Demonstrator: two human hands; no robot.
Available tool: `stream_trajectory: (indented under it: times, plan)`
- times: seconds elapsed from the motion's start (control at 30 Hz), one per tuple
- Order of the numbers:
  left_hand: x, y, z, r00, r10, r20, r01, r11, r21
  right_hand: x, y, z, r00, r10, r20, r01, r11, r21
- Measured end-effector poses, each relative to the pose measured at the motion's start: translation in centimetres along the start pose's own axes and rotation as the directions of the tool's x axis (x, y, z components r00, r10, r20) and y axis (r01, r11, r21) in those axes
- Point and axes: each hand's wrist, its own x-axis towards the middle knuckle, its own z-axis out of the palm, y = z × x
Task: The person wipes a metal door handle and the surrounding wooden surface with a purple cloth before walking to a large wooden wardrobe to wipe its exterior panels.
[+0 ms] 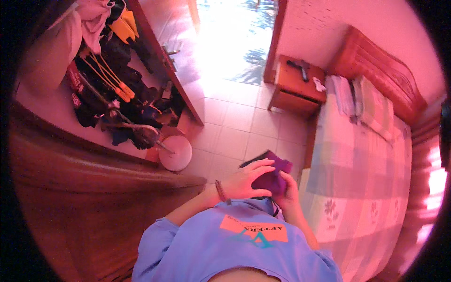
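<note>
In front of my chest is a dark purple item (276,182) that looks like folded cloth; its exact kind cannot be made out. My right hand (290,195) grips its right side, with the thumb lying on top. Across its left part reaches my left hand (250,182), fingers stretched and apart, touching the upper face. A beaded bracelet (220,190) circles my left wrist. Below the item, a dark cord (274,207) hangs against my blue shirt (235,256).
An open wooden cabinet (47,155) on the left holds dark clothes and bags. A round white base (175,153) stands beside it. To the right lies a bed (350,188) with checked covers; a nightstand (295,89) stands near the bright doorway (235,42).
</note>
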Motion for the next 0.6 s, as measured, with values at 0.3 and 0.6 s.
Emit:
stream_trajectory:
  times: [0.3,0.6]
  plan:
    - [16.1,-15.0,-13.2,0.925,-0.237,-0.298,0.270,0.960,0.075,19.9,-19.6,1.9,0.964,-0.185,-0.192,0.168,0.981,-0.101]
    - [25.7,-23.7,-31.1,0.711,-0.255,-0.655,0.586,0.731,0.351,41.9,-33.6,13.9,0.997,-0.051,-0.053,0.041,0.984,-0.176]
